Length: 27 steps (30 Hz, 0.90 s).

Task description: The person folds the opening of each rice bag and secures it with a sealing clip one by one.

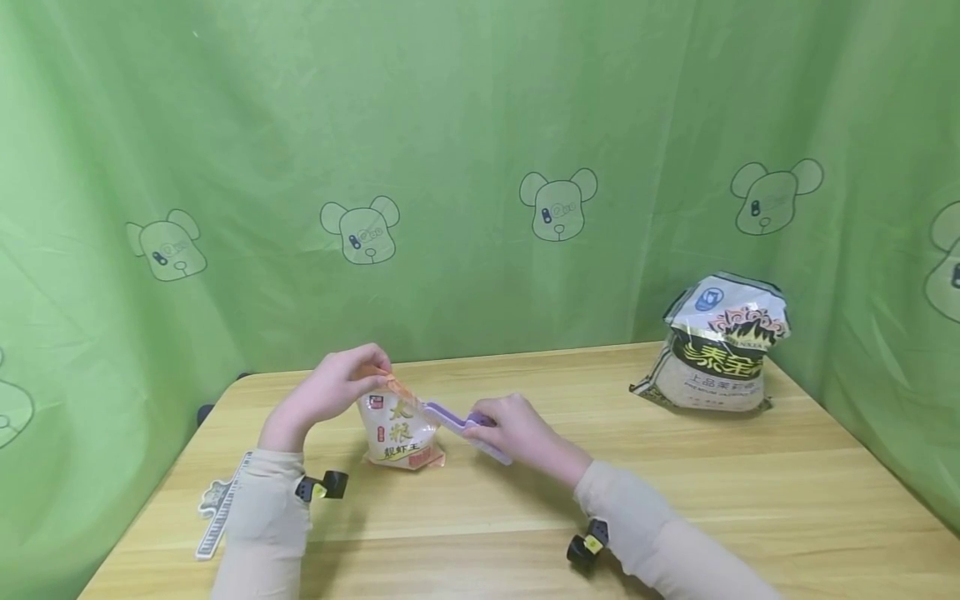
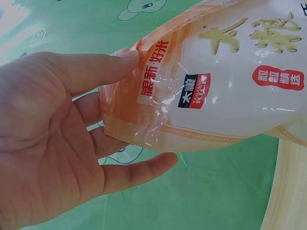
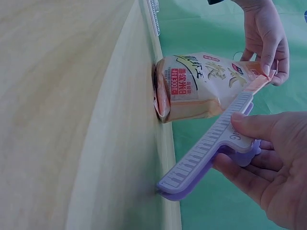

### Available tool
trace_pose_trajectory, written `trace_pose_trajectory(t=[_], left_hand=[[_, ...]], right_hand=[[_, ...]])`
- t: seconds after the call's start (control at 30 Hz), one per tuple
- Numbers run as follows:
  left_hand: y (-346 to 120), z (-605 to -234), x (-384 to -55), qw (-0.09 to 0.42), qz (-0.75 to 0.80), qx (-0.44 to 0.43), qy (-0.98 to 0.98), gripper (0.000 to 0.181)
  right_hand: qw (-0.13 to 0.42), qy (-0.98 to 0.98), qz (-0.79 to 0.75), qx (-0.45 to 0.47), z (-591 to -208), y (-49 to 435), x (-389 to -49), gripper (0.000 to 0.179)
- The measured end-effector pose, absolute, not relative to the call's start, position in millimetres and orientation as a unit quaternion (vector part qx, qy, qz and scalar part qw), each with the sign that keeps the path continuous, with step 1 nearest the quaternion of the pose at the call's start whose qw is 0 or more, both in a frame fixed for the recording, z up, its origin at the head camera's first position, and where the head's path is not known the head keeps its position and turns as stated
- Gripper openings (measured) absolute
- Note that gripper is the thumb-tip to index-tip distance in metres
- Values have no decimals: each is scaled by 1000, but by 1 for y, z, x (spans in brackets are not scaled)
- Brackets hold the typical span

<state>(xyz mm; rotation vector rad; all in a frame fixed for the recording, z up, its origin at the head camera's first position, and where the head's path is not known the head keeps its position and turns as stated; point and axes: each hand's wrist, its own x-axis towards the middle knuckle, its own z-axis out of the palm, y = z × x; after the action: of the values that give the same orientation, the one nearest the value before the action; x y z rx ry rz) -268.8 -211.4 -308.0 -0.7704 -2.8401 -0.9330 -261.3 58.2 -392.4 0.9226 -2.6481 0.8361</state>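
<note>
A small rice bag [image 1: 396, 432] stands on the table, white with orange edges. My left hand [image 1: 341, 387] pinches its orange top corner between thumb and fingers, and in the left wrist view the little finger [image 2: 144, 171] sticks out straight below the bag. My right hand [image 1: 517, 429] holds a purple and white bag clip [image 3: 204, 151], thumb on one side of its grip and fingers on the other. The far end of the clip meets the bag's top edge at the side away from my left hand. Whether the film lies between the clip's bars, I cannot tell.
A larger rice bag [image 1: 716, 362] stands at the back right of the wooden table [image 1: 585, 367]. Another clip [image 1: 219, 510], grey and white, lies at the left edge beside my left forearm. A green curtain [image 1: 465, 275] hangs behind the table and at both sides.
</note>
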Motion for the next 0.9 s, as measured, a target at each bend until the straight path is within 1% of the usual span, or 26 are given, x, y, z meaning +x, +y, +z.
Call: trace_pose_trajectory(t=[0.27,0.5,0.9], left_hand=[[-213,-307,-269,19,-303,-243,-921,11],[-213,-307,-268,18,-302,-243,-922,10],[-211,-307,-268,14,-300,-238,-924,10]], right_hand=[[99,-901,292,306,-394,54,-265,22],[79,-901,301,303,-392,48,-266,23],[84,-895,330,289,-394,37,-270,21]])
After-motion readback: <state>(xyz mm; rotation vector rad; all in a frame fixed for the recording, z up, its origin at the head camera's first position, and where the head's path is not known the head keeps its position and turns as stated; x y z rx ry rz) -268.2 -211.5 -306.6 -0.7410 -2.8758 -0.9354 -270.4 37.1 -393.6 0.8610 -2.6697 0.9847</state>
